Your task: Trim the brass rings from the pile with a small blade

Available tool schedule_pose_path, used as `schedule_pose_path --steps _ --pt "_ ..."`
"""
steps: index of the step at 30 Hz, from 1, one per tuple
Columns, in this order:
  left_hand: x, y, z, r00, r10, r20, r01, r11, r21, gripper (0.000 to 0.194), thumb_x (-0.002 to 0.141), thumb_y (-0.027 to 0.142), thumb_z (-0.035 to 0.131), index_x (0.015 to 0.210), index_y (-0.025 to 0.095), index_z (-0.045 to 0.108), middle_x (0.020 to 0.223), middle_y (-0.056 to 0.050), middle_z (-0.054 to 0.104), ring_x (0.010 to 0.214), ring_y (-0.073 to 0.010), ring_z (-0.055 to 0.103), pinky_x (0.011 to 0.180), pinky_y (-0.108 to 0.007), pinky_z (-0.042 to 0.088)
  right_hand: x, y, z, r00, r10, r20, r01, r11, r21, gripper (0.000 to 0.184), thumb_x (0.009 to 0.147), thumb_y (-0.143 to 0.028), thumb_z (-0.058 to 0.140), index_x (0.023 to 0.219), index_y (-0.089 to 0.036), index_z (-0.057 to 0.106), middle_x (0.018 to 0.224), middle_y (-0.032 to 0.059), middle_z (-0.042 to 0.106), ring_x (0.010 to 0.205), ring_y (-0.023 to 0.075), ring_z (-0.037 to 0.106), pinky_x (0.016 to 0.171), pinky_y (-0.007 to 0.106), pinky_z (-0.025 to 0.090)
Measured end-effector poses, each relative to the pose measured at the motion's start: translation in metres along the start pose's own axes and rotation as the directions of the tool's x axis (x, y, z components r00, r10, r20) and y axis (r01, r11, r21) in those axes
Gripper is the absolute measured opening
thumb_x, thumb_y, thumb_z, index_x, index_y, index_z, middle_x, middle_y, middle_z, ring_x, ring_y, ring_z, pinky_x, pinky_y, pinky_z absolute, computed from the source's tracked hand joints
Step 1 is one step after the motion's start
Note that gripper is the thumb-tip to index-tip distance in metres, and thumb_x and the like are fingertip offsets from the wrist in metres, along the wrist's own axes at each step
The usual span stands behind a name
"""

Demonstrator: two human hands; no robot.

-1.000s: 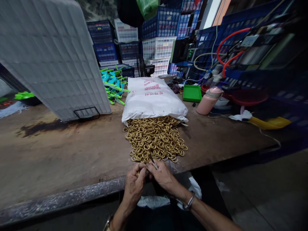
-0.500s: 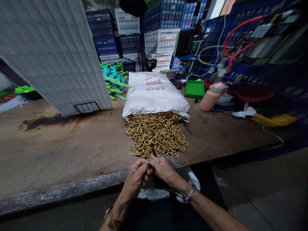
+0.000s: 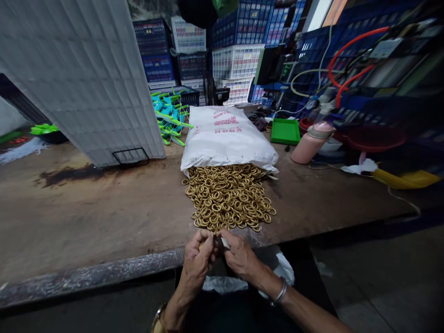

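Note:
At the table's front edge my two hands almost touch. A gold-coloured ring (image 3: pixel 200 246) shows between the closed fingers of my left hand (image 3: pixel 197 261). In my right hand (image 3: pixel 241 259) is a small knife (image 3: pixel 225 243) with a pale handle, its dark blade pointing left toward my left fingers. Just beyond them lies a heap of gold-coloured rings (image 3: pixel 229 199), spilling from the open end of a white sack (image 3: pixel 229 143) with red print. My fingers partly hide the blade and the ring.
A tall grey ribbed panel (image 3: pixel 104 83) stands on the left of the wooden table (image 3: pixel 138 222). A green tray (image 3: pixel 285 131), a pink bottle (image 3: pixel 310 143) and a red basin (image 3: pixel 374 138) are at the right. Stacked crates (image 3: pixel 239 62) fill the back.
The knife has swung from pointing up and away to pointing left, its blade now at my left fingers. The whole view has shifted slightly.

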State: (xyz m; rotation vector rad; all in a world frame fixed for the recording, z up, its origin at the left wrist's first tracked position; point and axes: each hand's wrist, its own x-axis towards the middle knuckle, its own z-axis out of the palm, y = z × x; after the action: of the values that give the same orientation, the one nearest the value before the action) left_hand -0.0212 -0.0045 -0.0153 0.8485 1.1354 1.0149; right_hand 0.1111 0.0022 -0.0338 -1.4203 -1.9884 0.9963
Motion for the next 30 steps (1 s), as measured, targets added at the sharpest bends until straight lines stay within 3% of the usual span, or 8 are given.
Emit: schedule_pose_path --steps 5,10,16,20,24,25,27,30 --pt "-0.001 -0.002 -0.001 1.000 0.030 -0.010 -0.029 0.999 0.020 0.037 0.066 0.051 0.060 0.070 0.017 0.046 0.052 0.006 0.045 0.038 -0.0035 0.034 0.037 -0.015 0.025 0.001 -0.004 -0.002 0.999 0.033 0.003 -0.032 0.986 -0.164 0.035 0.061 -0.004 0.036 0.089 -0.018 0.050 0.072 0.0026 0.060 0.068 0.0149 0.053 0.061 0.022 0.031" --pt "-0.003 -0.005 -0.005 0.995 0.099 0.013 -0.100 0.992 0.081 0.035 0.068 0.049 0.059 0.067 0.017 0.047 0.052 0.006 0.045 0.041 -0.0045 0.036 0.039 -0.016 0.026 0.002 -0.007 -0.009 0.995 0.075 0.062 -0.054 0.956 -0.289 0.035 0.059 -0.004 0.038 0.090 -0.017 0.049 0.074 0.0045 0.061 0.071 0.0165 0.055 0.060 0.022 0.030" --pt "-0.007 -0.009 -0.008 0.999 0.039 0.021 -0.040 0.997 0.062 0.035 0.070 0.050 0.057 0.064 0.018 0.044 0.050 0.006 0.043 0.039 -0.0040 0.033 0.038 -0.016 0.023 -0.001 -0.010 -0.010 0.992 0.104 0.074 -0.059 0.889 -0.454 0.034 0.060 -0.005 0.040 0.091 -0.017 0.048 0.075 0.0046 0.062 0.068 0.0167 0.055 0.058 0.024 0.027" --pt "-0.022 -0.005 -0.007 0.989 -0.051 0.139 0.043 0.997 0.060 0.034 0.073 0.049 0.055 0.063 0.018 0.043 0.047 0.007 0.042 0.036 -0.0034 0.030 0.037 -0.016 0.021 0.001 -0.003 -0.012 0.985 0.172 0.012 -0.142 0.849 -0.509 0.034 0.063 -0.004 0.039 0.092 -0.016 0.049 0.075 0.0057 0.063 0.067 0.0164 0.055 0.058 0.025 0.026" --pt "-0.035 -0.016 0.007 0.893 -0.237 0.384 0.186 0.969 0.165 0.031 0.070 0.047 0.058 0.068 0.017 0.049 0.048 0.004 0.050 0.034 -0.0039 0.034 0.034 -0.016 0.020 0.004 0.015 -0.020 0.976 0.180 -0.122 -0.217 0.848 -0.484 0.028 0.063 -0.004 0.038 0.085 -0.016 0.050 0.073 0.0056 0.061 0.066 0.0159 0.053 0.057 0.025 0.027" --pt "-0.034 -0.024 0.012 0.864 -0.308 0.399 0.260 0.951 0.169 0.030 0.069 0.046 0.059 0.068 0.018 0.049 0.049 0.004 0.051 0.034 -0.0041 0.035 0.033 -0.016 0.019 0.005 0.019 -0.021 0.975 0.162 -0.155 -0.217 0.856 -0.469 0.027 0.063 -0.004 0.038 0.083 -0.017 0.050 0.071 0.0050 0.061 0.066 0.0156 0.053 0.058 0.024 0.027" --pt "-0.027 -0.041 0.021 0.860 -0.395 0.322 0.379 0.918 0.113 0.031 0.065 0.044 0.062 0.061 0.018 0.045 0.045 0.005 0.047 0.031 -0.0036 0.031 0.031 -0.016 0.015 0.006 0.023 -0.021 0.973 0.122 -0.197 -0.198 0.877 -0.437 0.025 0.065 -0.003 0.038 0.082 -0.017 0.050 0.071 0.0040 0.060 0.066 0.0151 0.053 0.059 0.024 0.028" --pt "-0.013 -0.066 0.029 0.811 -0.508 0.292 0.526 0.850 0.018 0.029 0.058 0.038 0.066 0.061 0.017 0.047 0.047 0.004 0.048 0.032 -0.0041 0.033 0.031 -0.016 0.017 0.009 0.023 -0.017 0.976 0.086 -0.200 -0.162 0.902 -0.400 0.023 0.071 -0.007 0.040 0.089 -0.018 0.050 0.076 0.0034 0.062 0.070 0.0150 0.055 0.061 0.023 0.029"
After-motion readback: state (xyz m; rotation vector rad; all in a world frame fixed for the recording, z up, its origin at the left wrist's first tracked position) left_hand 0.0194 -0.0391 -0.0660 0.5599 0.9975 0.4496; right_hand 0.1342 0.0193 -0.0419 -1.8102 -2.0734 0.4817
